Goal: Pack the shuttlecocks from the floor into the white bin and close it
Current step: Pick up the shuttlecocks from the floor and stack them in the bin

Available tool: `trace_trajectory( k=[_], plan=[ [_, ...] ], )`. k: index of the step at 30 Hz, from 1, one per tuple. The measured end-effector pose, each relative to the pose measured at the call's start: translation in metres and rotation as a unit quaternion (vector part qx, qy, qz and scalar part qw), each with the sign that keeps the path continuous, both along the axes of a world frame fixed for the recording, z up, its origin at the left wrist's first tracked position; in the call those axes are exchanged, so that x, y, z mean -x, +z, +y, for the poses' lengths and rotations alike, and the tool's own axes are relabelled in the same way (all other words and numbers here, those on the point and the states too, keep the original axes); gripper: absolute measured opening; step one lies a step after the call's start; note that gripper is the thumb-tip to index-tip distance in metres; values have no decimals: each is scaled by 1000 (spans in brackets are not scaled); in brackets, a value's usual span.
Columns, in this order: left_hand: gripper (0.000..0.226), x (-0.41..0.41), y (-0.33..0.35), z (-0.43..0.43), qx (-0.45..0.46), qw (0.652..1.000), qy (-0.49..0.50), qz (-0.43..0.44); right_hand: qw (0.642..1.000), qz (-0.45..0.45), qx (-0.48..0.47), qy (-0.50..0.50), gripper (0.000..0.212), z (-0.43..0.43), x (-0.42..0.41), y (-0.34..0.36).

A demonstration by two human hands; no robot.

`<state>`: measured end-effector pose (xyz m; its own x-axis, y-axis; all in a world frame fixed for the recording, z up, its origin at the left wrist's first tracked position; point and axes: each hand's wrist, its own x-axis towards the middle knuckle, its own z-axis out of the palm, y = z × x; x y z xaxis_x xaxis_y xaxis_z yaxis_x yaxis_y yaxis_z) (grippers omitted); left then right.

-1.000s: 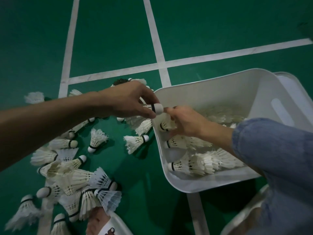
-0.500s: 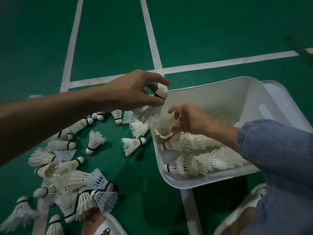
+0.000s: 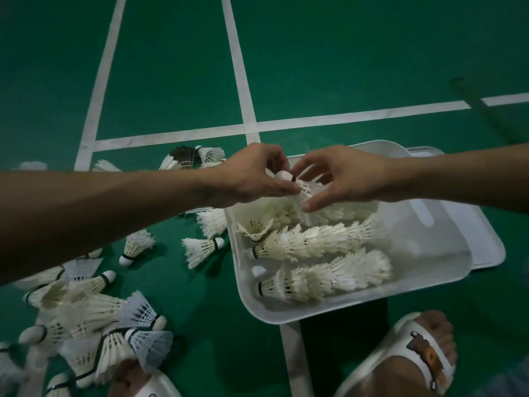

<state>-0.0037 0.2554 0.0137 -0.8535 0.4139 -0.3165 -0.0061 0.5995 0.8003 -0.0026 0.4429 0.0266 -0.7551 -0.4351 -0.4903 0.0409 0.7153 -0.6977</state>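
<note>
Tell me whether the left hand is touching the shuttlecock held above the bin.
Touching. The head view shows the left hand pinching the shuttlecock just below its cork, thumb pressed on the feathers.

The green court floor (image 3: 315,53), crossed by white lines (image 3: 343,118), carried the white bin (image 3: 286,313) with a white lid (image 3: 486,245) lying against its right side. Loose shuttlecocks (image 3: 200,249) lay scattered left of the bin, and two feet in white slide sandals (image 3: 415,348) stood at the near edge.
</note>
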Motion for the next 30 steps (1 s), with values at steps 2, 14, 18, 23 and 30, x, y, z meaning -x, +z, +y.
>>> trace_trajectory(
  k=[2,14,18,23,30],
  plan=[
    [28,2,-5,0,3,1000,-2,-1,1000,-16,-16,12,62,7,-4,-2],
    [24,18,-19,-19,225,939,-177,188,947,220,-166,168,64,-30,18,-61],
    [29,16,-22,-22,249,910,-201,263,959,225,-120,122,57,-48,13,-93],
    [50,17,-25,-39,304,904,-160,256,957,239,-143,82,50,-56,11,-110],
    [56,15,-22,-49,284,922,-150,217,957,231,-127,124,50,-69,9,-123]
  ],
)
